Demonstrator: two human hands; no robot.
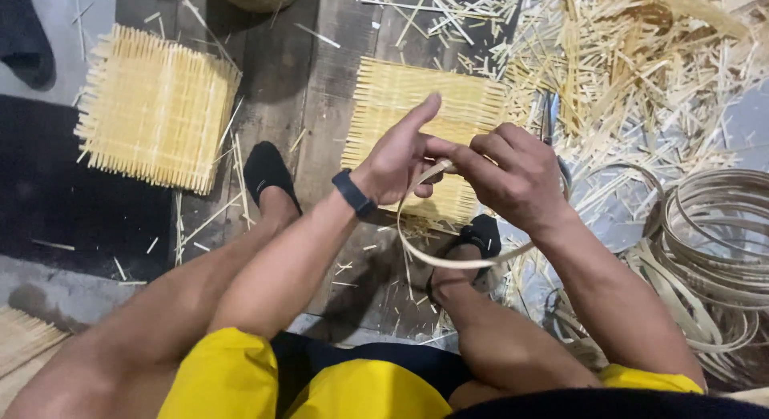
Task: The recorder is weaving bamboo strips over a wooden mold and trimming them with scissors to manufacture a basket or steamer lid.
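My left hand point(400, 155) and my right hand point(513, 175) meet above my knees, both pinching a thin pale bamboo strip point(436, 259) that curves down in a loop below them. The strip's ends sit between the fingers of both hands, with my left index finger raised. A dark band is on my left wrist. Just beyond the hands lies a square woven bamboo mat point(400, 94) on the floor.
A second woven mat point(152, 106) lies at the left. Loose bamboo slivers point(641, 74) pile at the upper right. Coiled bamboo hoops point(713, 227) lie at the right. My feet in black socks point(267, 172) rest on the wooden floor point(320, 90).
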